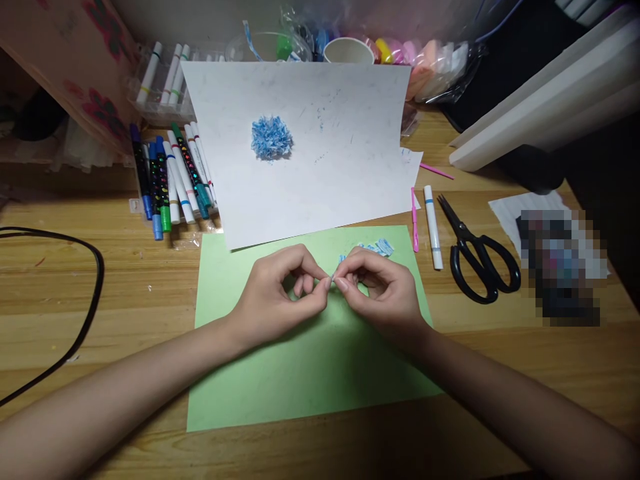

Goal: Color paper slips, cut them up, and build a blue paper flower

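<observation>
Over the green sheet [260, 393], my left hand [283, 287] and my right hand [383, 290] meet fingertip to fingertip. Thumb and forefinger of each are pinched on a tiny pale bluish scrap [332, 278], apparently paper, mostly hidden by the fingertips. Just behind my right hand lie several small blue-and-white paper pieces [383, 247], partly covered by it. Farther back, a fluffy blue-and-white paper ball [271, 138] rests on a white sheet [310, 193] that has blue specks on it.
To the right lie black-handled scissors [480, 257], a white marker [433, 227] and a pink stick [415, 220]. Several markers [175, 173] are piled at the left, near a black cable [93, 300]. A paper cup [349, 51] and bagged coloured material [435, 67] stand behind.
</observation>
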The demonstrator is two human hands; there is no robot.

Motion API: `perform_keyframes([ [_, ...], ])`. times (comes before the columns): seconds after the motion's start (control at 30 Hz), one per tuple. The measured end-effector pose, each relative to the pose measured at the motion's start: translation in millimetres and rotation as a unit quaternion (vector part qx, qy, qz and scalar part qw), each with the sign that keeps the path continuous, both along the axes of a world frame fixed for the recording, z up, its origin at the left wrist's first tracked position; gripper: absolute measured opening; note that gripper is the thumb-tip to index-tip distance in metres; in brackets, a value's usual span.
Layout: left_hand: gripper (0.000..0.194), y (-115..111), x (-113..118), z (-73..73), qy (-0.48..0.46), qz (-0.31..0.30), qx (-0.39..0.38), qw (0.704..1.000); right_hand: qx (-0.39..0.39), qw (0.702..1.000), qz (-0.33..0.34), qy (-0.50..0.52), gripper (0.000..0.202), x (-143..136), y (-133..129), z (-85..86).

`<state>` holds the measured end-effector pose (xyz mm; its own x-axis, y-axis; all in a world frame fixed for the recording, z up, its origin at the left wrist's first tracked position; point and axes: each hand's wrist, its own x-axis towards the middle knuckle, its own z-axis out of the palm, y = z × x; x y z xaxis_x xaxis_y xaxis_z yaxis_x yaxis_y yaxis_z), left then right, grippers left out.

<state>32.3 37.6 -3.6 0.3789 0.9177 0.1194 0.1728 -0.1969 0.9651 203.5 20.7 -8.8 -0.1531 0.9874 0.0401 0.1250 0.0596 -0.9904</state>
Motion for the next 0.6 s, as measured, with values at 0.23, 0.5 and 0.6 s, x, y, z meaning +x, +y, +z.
perform_keyframes([
  [0.23,0.009,0.5,-0.3,0.4,0.002,0.001,0.001,1.0,0.002,1.0,0.005,-0.004,0.012,-0.3,0.1,0.0],
  [0.5,0.008,-0.1,0.1,0.4,0.003,-0.002,-0.005,1.0,-0.002,1.0,0.002,-0.011,0.012,-1.0,-0.4,1.3],
  [0.6,0.008,-0.6,-0.3,-0.8,0.001,-0.004,-0.005,1.0,-0.002,1.0,0.003,-0.011,0.012,-1.4,-0.4,1.7],
])
